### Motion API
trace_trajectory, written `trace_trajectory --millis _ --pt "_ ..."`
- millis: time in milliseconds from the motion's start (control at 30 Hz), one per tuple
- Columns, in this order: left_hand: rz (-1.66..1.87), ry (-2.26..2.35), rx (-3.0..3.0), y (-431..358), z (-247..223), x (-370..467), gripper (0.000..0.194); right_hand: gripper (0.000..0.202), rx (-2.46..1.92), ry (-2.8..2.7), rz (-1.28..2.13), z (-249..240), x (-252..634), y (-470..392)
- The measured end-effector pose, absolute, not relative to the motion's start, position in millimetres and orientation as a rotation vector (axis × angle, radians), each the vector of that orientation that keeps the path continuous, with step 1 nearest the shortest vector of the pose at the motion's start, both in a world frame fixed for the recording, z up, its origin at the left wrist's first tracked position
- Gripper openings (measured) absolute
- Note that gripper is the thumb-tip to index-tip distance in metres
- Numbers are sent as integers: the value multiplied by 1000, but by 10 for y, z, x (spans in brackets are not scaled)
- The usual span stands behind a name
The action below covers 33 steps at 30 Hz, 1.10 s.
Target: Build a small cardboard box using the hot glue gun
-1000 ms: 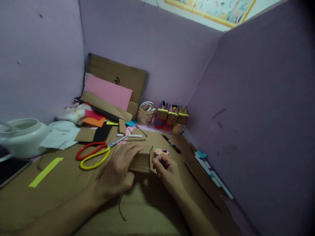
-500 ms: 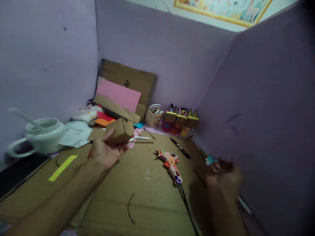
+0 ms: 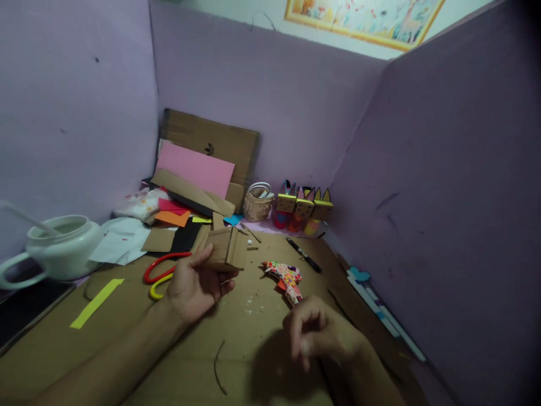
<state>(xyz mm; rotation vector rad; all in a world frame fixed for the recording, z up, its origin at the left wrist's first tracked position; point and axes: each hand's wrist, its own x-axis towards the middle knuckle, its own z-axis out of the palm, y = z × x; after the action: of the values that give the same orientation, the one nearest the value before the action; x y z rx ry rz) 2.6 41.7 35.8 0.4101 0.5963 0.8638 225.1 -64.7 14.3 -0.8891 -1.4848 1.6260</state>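
Note:
A small brown cardboard box is held up in my left hand, thumb on its near side and fingers beneath. My right hand hangs over the cardboard mat with its fingers curled; whether anything small is between them is hidden. Just beyond it lies a flower-patterned glue gun, its handle end partly covered by that hand. Scissors with red and yellow handles rest behind my left wrist, their blades out of sight.
A white pot stands at left near a yellow strip. Papers and cardboard lean at the back, beside a small basket and cat-eared figures. A black pen lies behind the glue gun; white sticks line the right wall.
My right hand has moved left from the right wall toward the glue gun. The blue heart-shaped piece now shows by the sticks. My left hand and the box have shifted slightly right and turned.

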Motion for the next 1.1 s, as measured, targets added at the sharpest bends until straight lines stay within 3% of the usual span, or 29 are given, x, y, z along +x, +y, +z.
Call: trace_trajectory --millis 100,233,467,567,633,700,767,967,1100 --pt "816 583 415 431 321 39 27 41 -790 -1603 1727 79 2213 -611" --pt "823 589 430 434 293 37 26 39 -807 -1414 1450 37 2145 -569" --pt "771 543 443 409 245 46 26 58 -869 -1020 990 -2 2146 -461" --pt "730 527 451 365 229 77 27 49 -1013 -948 829 -10 2136 -445" --pt "695 501 473 320 211 102 29 37 -1021 -967 885 8 2072 -441" --pt "660 465 491 274 186 126 30 63 -949 -953 1057 48 1953 -428" --pt "618 438 498 241 158 145 30 77 -872 -917 1225 106 1802 -398" --pt "553 593 710 243 123 168 40 54 -748 -930 1360 261 1526 -257" --pt "873 741 992 289 117 138 46 63 -860 -780 1258 205 1541 -204"
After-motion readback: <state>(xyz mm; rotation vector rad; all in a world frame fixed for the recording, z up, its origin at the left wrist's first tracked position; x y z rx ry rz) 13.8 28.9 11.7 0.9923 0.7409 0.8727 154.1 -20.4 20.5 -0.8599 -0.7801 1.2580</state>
